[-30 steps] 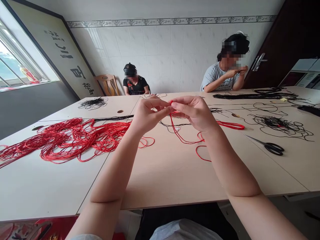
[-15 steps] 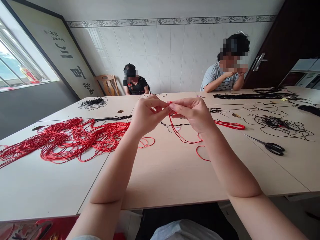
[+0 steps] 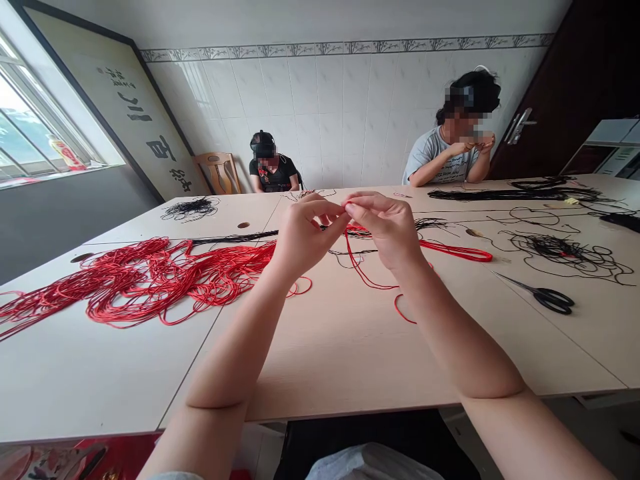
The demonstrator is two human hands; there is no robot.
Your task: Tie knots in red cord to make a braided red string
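My left hand (image 3: 304, 233) and my right hand (image 3: 387, 227) are raised together above the light wooden table (image 3: 340, 347), fingertips meeting in a pinch on a thin red cord (image 3: 356, 267). The cord hangs from my fingers and loops down onto the table under my right wrist. A big tangle of red cords (image 3: 145, 280) lies to the left of my left forearm. A neat bundle of red cords (image 3: 457, 251) lies just right of my right hand.
Black scissors (image 3: 547, 297) lie on the table at right. Black cord tangles (image 3: 565, 250) and long black bundles (image 3: 515, 193) lie farther back; another black pile (image 3: 190, 207) at far left. Two other people sit at the far side, one (image 3: 273, 167) and another (image 3: 450, 150).
My hands stay pinched on the red cord with only slight finger movement. The view has shifted a little.
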